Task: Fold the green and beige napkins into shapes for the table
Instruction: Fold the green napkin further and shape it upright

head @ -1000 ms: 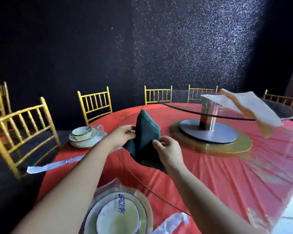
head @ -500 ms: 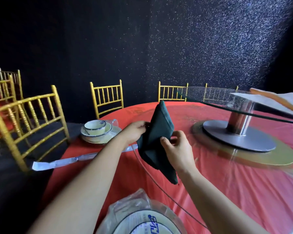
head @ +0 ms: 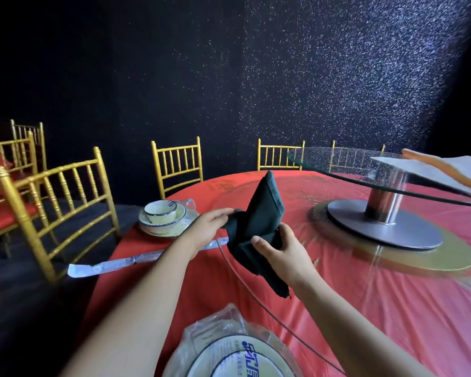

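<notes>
Here, left hand [head: 207, 229] pinching green napkin [head: 259, 232], right hand [head: 282, 255] gripping its folds

Matt cloth napkin [head: 259, 227], glossy tablecloth [head: 365, 308]

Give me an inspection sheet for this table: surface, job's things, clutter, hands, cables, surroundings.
Surface: round table under red cloth; glass turntable on a metal stand.
Job's things: green napkin part folded, held above the table; beige napkin lying on the turntable.
Clutter: wrapped plates near the person; cup and saucer at left; long wrapped strip beside it.
Hands: left hand pinches the napkin's left side; right hand grips its lower fold.
Cables: nothing seen.
Surroundings: gold chairs; dark speckled wall.
</notes>
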`<state>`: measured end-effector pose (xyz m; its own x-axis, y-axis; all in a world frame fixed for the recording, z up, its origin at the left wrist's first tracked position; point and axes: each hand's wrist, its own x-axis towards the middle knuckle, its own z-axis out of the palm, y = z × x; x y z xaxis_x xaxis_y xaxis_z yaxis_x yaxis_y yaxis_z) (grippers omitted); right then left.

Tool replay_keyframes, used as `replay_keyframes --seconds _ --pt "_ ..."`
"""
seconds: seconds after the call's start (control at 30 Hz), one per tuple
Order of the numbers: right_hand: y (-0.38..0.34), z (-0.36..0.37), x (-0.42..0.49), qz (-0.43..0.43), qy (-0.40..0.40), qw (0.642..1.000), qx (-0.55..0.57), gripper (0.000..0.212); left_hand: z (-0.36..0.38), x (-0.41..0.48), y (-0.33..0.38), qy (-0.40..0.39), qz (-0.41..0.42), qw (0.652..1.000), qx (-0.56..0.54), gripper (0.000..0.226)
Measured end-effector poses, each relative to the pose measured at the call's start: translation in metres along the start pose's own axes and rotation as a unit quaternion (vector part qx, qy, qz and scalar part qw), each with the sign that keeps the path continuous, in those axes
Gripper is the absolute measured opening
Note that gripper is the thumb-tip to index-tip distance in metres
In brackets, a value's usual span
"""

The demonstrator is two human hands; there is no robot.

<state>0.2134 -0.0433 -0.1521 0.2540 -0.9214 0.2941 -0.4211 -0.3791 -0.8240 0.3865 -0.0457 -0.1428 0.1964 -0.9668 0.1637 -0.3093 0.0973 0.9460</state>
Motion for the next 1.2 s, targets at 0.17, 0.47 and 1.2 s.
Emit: replay_keyframes --seconds 0.17,0.47,1.2 --pt "0.006 0.002 0.001 0.006 -0.005 0.999 0.032 0.042 0.002 -0.006 -0.006 -0.005 -0.022 1.000 0.002 0.034" --pt "0.013 0.001 0.005 -0.002 0.005 0.998 0.055 0.032 0.004 -0.005 -0.006 0.008 -0.024 1.000 -0.015 0.033" --pt "0.014 0.011 0.005 -0.080 -0.031 0.996 -0.036 0.066 0.005 0.002 -0.001 0.050 -0.003 0.998 -0.032 0.034"
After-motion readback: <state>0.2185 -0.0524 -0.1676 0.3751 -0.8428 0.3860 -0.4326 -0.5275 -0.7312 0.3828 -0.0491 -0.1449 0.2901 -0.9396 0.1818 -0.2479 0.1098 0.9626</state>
